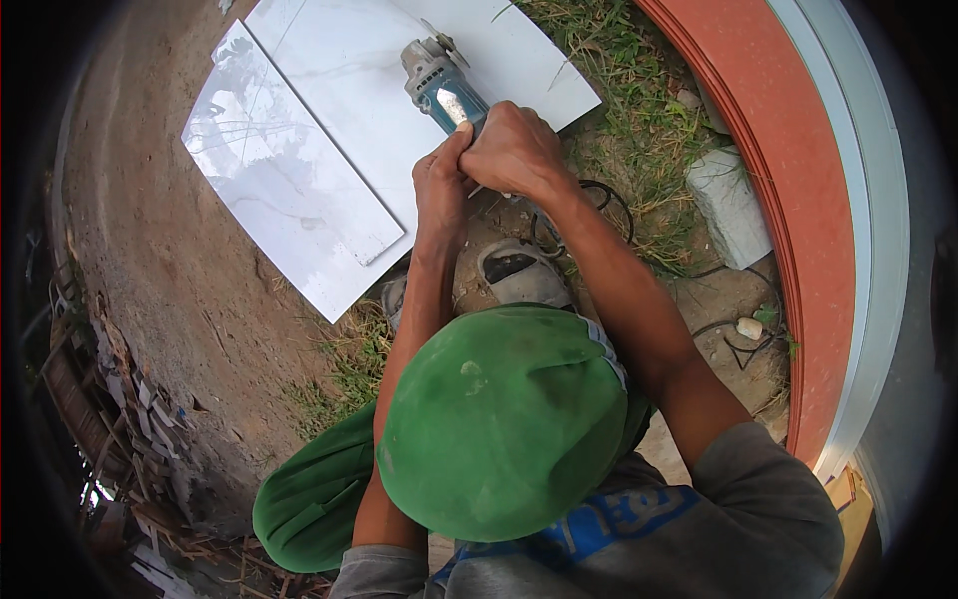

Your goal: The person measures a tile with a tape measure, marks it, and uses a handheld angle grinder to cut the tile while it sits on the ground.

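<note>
A teal angle grinder (454, 98) with a grey metal head lies over a large glossy white tile (364, 85), its disc (439, 40) pointing away from me. My right hand (514, 150) is closed round the rear of the grinder's body. Pressed against it, my left hand (442, 180) is closed at the same end, its thumb up along the tool; its other fingers are mostly hidden. A narrower white tile piece (289, 150) with a straight edge rests at the left on the white surface. Whether the disc touches the tile I cannot tell.
A black cord (624, 215) loops over the ground right of my hands. Beside it are a pale stone block (728, 205), grass (639, 110) and a red-painted ledge (813, 200). My sandalled foot (519, 272) and green-trousered knee (499, 419) are close below. Scrap wood (110, 429) lies at the left.
</note>
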Demonstrator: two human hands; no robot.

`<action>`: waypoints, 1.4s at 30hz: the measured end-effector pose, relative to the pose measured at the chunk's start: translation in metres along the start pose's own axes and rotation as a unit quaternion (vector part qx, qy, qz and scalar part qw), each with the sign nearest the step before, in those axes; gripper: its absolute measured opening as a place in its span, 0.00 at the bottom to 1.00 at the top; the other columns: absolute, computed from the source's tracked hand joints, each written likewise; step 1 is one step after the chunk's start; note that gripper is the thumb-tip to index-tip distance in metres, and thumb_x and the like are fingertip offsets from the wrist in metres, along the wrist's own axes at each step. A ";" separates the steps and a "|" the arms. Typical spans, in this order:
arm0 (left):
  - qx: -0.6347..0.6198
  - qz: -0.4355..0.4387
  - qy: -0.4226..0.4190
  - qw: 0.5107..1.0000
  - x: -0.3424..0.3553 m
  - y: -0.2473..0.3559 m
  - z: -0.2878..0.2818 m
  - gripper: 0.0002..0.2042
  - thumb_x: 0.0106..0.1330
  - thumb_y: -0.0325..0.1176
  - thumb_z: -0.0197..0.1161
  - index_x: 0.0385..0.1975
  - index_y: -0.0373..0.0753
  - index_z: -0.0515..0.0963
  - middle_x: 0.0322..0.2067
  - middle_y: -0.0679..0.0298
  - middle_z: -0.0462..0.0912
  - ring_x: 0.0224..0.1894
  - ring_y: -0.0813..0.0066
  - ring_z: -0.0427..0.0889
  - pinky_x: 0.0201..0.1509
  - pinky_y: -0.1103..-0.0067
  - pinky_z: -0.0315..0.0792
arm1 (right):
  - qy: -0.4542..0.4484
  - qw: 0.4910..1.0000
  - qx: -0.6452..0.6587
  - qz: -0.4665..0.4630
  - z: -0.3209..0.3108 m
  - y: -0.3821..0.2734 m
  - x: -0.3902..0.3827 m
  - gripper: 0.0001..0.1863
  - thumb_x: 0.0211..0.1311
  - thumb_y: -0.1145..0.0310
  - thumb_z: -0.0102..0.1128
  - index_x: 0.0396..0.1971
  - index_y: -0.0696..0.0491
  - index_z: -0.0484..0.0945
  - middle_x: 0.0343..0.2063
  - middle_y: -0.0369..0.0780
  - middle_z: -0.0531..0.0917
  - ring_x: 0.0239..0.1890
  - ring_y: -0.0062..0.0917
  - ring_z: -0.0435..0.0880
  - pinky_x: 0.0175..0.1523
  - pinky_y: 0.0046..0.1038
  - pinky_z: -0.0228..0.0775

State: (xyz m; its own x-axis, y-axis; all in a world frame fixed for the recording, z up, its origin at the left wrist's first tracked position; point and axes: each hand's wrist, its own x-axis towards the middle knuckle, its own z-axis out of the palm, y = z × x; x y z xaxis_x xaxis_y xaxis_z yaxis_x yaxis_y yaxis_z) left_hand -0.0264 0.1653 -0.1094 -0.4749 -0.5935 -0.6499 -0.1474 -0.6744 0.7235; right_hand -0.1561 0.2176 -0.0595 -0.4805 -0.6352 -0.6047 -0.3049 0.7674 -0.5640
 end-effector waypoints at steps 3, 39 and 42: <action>0.022 0.001 0.004 1.000 -0.004 0.008 0.007 0.21 0.77 0.50 0.67 0.39 0.32 0.86 0.33 0.68 0.82 0.34 0.81 0.77 0.42 0.78 0.74 | -0.001 1.000 0.002 0.002 -0.001 0.000 -0.001 0.19 0.55 0.61 0.69 0.35 0.64 0.88 0.37 0.59 0.91 0.46 0.57 0.91 0.54 0.48 0.85; 0.063 0.009 -0.004 0.998 -0.035 -0.025 0.019 0.21 0.78 0.50 0.69 0.31 0.35 0.85 0.28 0.72 0.80 0.31 0.84 0.71 0.36 0.80 0.65 | 0.018 1.000 0.008 0.021 -0.002 0.034 -0.039 0.17 0.53 0.63 0.69 0.32 0.64 0.88 0.37 0.62 0.90 0.46 0.59 0.91 0.54 0.50 0.84; 0.072 0.017 -0.002 0.997 -0.036 -0.028 0.011 0.21 0.78 0.50 0.69 0.31 0.36 0.85 0.28 0.72 0.79 0.30 0.85 0.70 0.36 0.80 0.64 | -0.005 1.000 0.012 0.024 -0.003 0.032 -0.043 0.17 0.53 0.63 0.69 0.33 0.64 0.87 0.37 0.62 0.90 0.47 0.59 0.90 0.54 0.51 0.84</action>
State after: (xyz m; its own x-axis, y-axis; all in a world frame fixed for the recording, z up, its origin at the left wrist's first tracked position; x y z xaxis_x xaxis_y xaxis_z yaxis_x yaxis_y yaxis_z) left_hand -0.0151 0.2108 -0.1038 -0.4859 -0.6128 -0.6232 -0.2533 -0.5837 0.7715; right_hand -0.1475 0.2693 -0.0502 -0.4857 -0.5979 -0.6376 -0.2615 0.7954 -0.5467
